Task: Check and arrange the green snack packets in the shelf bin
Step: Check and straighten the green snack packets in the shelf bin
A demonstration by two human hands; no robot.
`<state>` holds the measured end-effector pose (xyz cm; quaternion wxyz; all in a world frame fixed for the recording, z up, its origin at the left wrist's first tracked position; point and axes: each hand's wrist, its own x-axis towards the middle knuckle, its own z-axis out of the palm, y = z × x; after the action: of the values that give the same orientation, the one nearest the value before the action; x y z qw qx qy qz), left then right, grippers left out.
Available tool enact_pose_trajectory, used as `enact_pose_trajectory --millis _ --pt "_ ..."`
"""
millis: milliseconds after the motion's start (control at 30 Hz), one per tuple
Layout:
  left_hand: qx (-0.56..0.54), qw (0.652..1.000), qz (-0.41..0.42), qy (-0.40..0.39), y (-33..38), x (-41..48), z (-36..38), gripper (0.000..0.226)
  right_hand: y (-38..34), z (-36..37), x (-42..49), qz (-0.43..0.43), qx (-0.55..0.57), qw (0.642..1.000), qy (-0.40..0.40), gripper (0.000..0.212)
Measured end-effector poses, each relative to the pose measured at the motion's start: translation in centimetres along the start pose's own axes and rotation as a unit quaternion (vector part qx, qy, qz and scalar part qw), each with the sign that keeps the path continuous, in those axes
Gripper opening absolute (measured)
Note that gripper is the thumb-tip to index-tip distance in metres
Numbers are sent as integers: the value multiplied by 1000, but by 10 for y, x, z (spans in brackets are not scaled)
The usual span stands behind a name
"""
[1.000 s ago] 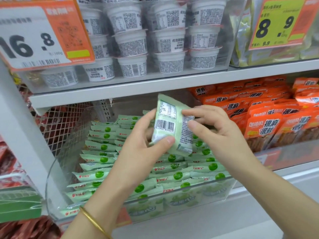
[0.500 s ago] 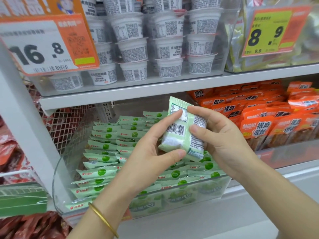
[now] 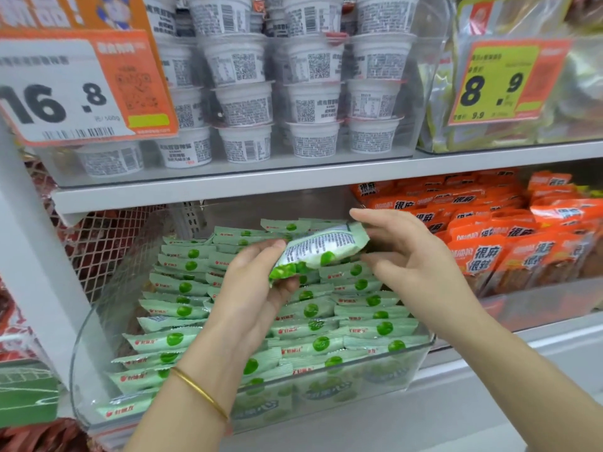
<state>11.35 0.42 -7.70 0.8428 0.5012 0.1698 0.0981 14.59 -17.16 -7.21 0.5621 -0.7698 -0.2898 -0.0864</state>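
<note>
A clear plastic shelf bin (image 3: 85, 360) holds several rows of green snack packets (image 3: 355, 329), lying flat with green dots facing up. One green packet (image 3: 321, 251) is held above the rows, tilted, with its printed back showing. My left hand (image 3: 257, 295) grips its lower left end between thumb and fingers. My right hand (image 3: 411, 252) is at its right end with fingers spread and relaxed, the index finger over the packet's top edge; whether it touches is unclear. A gold bangle sits on my left wrist.
White tubs (image 3: 244, 106) are stacked on the shelf above, beside a 16.8 price tag (image 3: 75, 89) and an 8.9 tag (image 3: 502, 83). Orange snack packets (image 3: 483, 249) fill the bin to the right. A wire mesh panel (image 3: 107, 243) stands at the left.
The held packet has turned from upright to nearly flat. My right hand has let go of it and opened beside its right end. My left hand keeps hold.
</note>
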Motion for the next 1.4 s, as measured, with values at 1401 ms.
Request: enact_pose_trajectory --millis 1401 --pt "687 687 234 -38 -32 28 -8 37 38 38 36 121 -423 874 -207 19"
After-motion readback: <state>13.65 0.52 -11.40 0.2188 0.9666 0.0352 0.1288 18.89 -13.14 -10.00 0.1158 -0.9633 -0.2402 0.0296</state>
